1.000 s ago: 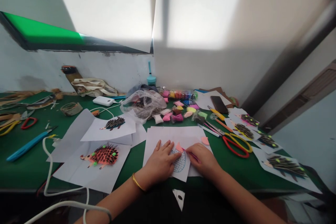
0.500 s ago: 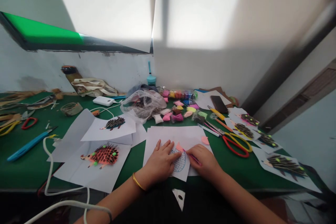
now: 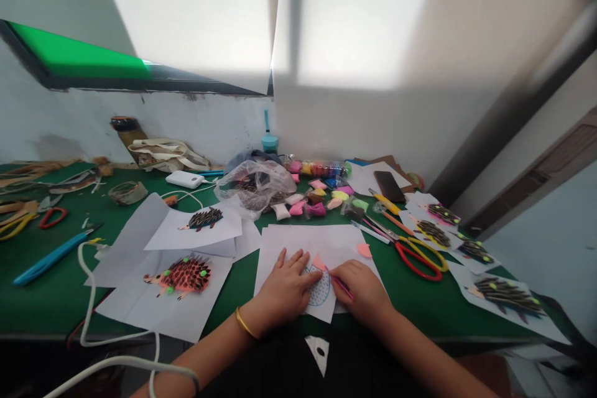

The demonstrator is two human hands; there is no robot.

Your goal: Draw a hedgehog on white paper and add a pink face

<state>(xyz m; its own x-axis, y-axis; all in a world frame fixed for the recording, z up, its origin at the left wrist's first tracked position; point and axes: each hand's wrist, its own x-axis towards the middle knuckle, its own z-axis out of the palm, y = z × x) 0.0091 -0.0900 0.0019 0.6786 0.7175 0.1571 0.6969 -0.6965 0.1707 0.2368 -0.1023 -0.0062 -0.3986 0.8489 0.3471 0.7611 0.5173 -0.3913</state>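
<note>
My left hand [image 3: 288,283] lies flat with its fingers spread on a small sheet of paper [image 3: 321,314] that bears a blue hedgehog drawing [image 3: 319,292]. A patch of pink clay [image 3: 318,261] covers the drawing's pointed end, beside my left fingertips. My right hand [image 3: 361,291] is closed round a thin pink stick-like tool [image 3: 344,287], its tip at the clay's right edge. Beneath both hands are larger white sheets [image 3: 275,242]. A loose lump of pink clay [image 3: 364,250] rests on them at the right.
Left are a pink clay hedgehog [image 3: 186,277] on paper and a white cable [image 3: 88,311]. Bagged clay pieces [image 3: 317,196] and a plastic bag [image 3: 261,183] lie at the back. Red-and-yellow scissors [image 3: 422,258], a phone [image 3: 389,186] and finished hedgehog pictures [image 3: 506,295] occupy the right.
My right hand has shifted slightly, and the pink tool lies at a somewhat different angle by the clay's edge. My left hand stays in place.
</note>
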